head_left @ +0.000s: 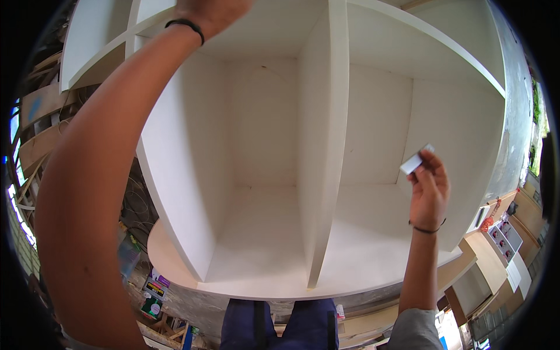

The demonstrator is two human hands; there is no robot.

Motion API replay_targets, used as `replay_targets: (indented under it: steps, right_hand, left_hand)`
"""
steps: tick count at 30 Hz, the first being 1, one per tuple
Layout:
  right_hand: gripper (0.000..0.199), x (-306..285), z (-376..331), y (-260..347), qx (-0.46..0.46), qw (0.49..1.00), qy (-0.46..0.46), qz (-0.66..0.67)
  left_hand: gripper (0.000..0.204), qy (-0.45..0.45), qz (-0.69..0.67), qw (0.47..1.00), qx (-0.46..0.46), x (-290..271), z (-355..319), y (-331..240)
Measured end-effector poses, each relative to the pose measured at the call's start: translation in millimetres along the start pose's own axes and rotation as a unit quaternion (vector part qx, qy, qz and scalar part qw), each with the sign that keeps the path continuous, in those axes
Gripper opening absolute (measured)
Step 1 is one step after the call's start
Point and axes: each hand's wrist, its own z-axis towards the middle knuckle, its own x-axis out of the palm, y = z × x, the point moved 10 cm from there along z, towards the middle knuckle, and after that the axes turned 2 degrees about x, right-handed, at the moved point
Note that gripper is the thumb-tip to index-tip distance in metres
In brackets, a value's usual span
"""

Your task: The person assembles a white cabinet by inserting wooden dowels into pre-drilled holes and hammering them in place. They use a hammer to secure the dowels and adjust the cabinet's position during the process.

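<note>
In my right hand point(430, 189), pinched between thumb and fingers, is a small flat white piece point(412, 164) with a lighter, blurry end; its exact kind does not show. The hand is raised in front of the right compartment of a white shelf unit point(338, 116). My left arm reaches up across the unit's left side. At the top edge of the picture my left hand point(214, 13) is only partly visible, near the upper shelf board, and its fingers are cut off from view. Dark bands circle both wrists.
An upright divider point(319, 192) separates two deep white compartments. A rounded wooden panel point(166, 251) juts out at the lower left. Boxes point(154, 291) and wood scraps lie on the floor there. Wooden boards point(487, 262) and a tray point(504, 239) stand at the right.
</note>
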Motion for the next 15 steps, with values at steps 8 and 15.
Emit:
replay_targets:
  steps: [8,15]
  right_hand:
    - [0.024,-45,-86,-84,0.087,0.996,-0.031,-0.001]
    - [0.015,-45,-118,-91,0.099,0.994,-0.029,0.044]
  left_hand:
    - [0.022,0.049,-0.053,0.977,0.200,42,11,-62]
    - [0.017,0.015,-0.038,0.974,0.221,43,3,-63]
